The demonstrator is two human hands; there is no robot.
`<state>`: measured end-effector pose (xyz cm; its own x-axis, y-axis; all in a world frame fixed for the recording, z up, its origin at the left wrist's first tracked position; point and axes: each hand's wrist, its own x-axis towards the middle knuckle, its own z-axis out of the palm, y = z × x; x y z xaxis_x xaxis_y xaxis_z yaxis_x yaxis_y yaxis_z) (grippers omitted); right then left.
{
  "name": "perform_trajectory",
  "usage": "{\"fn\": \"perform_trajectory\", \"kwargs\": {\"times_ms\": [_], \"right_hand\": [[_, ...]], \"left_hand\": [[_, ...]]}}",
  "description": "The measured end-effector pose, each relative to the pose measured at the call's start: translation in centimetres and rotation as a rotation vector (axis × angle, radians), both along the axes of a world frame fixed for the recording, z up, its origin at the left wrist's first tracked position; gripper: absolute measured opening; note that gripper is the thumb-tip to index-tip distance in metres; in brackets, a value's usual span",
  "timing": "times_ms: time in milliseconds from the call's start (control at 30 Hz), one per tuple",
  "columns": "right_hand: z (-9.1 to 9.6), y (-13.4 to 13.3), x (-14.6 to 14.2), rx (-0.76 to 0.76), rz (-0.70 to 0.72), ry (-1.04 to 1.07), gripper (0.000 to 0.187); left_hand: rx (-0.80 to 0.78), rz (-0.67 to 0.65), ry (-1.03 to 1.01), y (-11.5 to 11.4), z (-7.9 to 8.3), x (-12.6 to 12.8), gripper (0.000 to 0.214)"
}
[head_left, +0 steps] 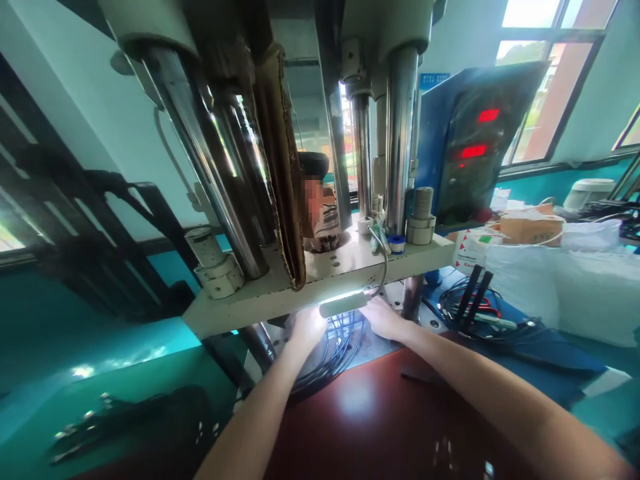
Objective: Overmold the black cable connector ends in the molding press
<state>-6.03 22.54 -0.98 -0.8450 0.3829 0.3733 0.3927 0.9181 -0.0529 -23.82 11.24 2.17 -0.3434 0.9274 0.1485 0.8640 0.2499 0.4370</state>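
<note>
Both hands reach under the thick pale plate (240,303) of a pressing machine. My left hand (306,327) is at the left end of a bright lamp bar (343,305), its fingers hidden by glare and by the machine. My right hand (381,317) is at the lamp's right end, with its fingertips out of sight below the plate. Between the hands, a bundle of thin black cables (340,337) runs out of the machine and loops over the edge of the reddish-brown table (350,413). Whether either hand holds a cable is hidden.
Steel columns (215,173) and a cardboard sheet (285,180) rise above the plate. At right stand a control box (470,147) with red displays, coiled cables (463,303) and white sacks (525,273). A dark bunch of leads (135,417) lies at left. A person (323,220) is behind the machine.
</note>
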Motion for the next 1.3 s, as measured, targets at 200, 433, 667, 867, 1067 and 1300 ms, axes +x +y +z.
{"fn": "perform_trajectory", "kwargs": {"times_ms": [200, 433, 667, 867, 1067, 1300], "right_hand": [[-0.5, -0.4, 0.1, 0.066, 0.069, 0.018, 0.046], [-0.1, -0.3, -0.6, 0.098, 0.083, 0.022, 0.041], [-0.2, 0.4, -1.1, 0.087, 0.122, 0.013, 0.052], [-0.9, 0.6, -0.9, 0.076, 0.106, 0.057, 0.055], [-0.3, 0.3, -1.3, 0.073, 0.088, 0.056, 0.046], [-0.2, 1.0, -1.8, 0.042, 0.101, 0.026, 0.035]], "left_hand": [[0.072, -0.383, 0.202, 0.9, -1.5, 2.4, 0.039], [0.135, -0.412, 0.352, 1.5, -1.8, 1.9, 0.037], [0.17, -0.395, 0.357, 2.0, -2.2, 2.3, 0.041], [0.157, -0.367, 0.385, 2.1, -2.8, 2.3, 0.044], [0.147, -0.318, 0.363, 2.5, -2.5, 2.9, 0.044], [0.1, -0.264, 0.317, 1.8, -2.2, 3.1, 0.045]]}}
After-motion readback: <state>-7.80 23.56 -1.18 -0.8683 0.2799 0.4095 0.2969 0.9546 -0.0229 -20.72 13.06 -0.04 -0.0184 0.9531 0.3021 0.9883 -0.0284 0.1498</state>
